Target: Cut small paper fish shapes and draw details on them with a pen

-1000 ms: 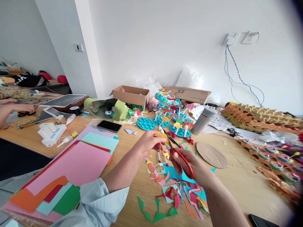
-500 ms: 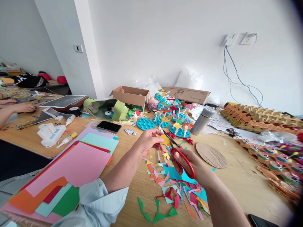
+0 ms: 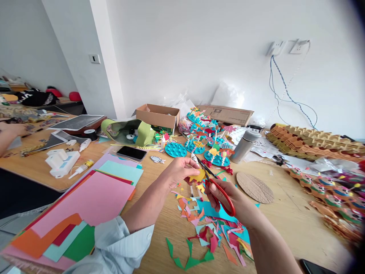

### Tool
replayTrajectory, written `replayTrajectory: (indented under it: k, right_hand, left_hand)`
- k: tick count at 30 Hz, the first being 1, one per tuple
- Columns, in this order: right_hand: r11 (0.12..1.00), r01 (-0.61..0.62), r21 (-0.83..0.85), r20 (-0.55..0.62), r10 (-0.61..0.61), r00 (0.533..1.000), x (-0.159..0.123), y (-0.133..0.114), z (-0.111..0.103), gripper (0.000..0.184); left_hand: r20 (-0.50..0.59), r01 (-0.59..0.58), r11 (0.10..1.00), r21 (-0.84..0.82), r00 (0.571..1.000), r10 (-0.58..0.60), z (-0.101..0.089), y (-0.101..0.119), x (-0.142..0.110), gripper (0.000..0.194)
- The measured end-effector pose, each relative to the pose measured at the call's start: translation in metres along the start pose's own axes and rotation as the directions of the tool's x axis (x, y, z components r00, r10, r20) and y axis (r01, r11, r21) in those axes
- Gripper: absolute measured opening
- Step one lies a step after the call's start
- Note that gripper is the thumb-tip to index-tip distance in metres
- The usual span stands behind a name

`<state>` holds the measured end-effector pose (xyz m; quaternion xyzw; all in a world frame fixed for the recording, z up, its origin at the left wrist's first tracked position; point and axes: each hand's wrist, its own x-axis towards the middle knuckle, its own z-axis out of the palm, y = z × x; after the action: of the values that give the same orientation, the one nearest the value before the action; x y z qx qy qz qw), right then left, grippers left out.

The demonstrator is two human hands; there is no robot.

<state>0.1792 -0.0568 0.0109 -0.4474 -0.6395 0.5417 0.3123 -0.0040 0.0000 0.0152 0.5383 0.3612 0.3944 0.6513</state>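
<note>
My left hand pinches a small piece of yellow paper with a jagged edge. My right hand grips red-handled scissors, their dark blades reaching up to the paper's far side. The blades and paper sit very close, but I cannot tell if they touch. Below both hands, a scattered pile of coloured paper scraps lies on the wooden table.
Stacked coloured card lies to the left, with a phone beyond it. Teal discs with paper decorations, a cardboard box and a steel flask stand ahead. A co-worker's hand is at far left.
The yellow paper has turned and now shows more of its jagged edge below my left fingers. The co-worker's hand has moved slightly at the far left.
</note>
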Motion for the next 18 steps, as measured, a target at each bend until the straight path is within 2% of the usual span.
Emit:
replayTrajectory:
  k: [5, 11, 18]
  right_hand:
    - [1.0, 0.022, 0.003, 0.013, -0.022, 1.0, -0.0002, -0.0008, 0.0005, 0.05]
    - [0.999, 0.042, -0.015, 0.029, -0.041, 0.999, -0.001, -0.001, -0.0003, 0.052]
    - [0.998, 0.057, -0.016, 0.035, -0.056, 0.998, -0.0002, 0.001, -0.0003, 0.05]
  left_hand:
    - [0.033, 0.0, 1.0, 0.001, 0.999, 0.0, 0.001, -0.0013, -0.0008, 0.022]
    - [-0.025, -0.066, 0.996, 0.057, 0.997, 0.068, 0.002, -0.0016, 0.0006, 0.017]
    - [-0.008, 0.001, 0.999, 0.044, 1.0, -0.001, 0.004, 0.0005, 0.0002, 0.015]
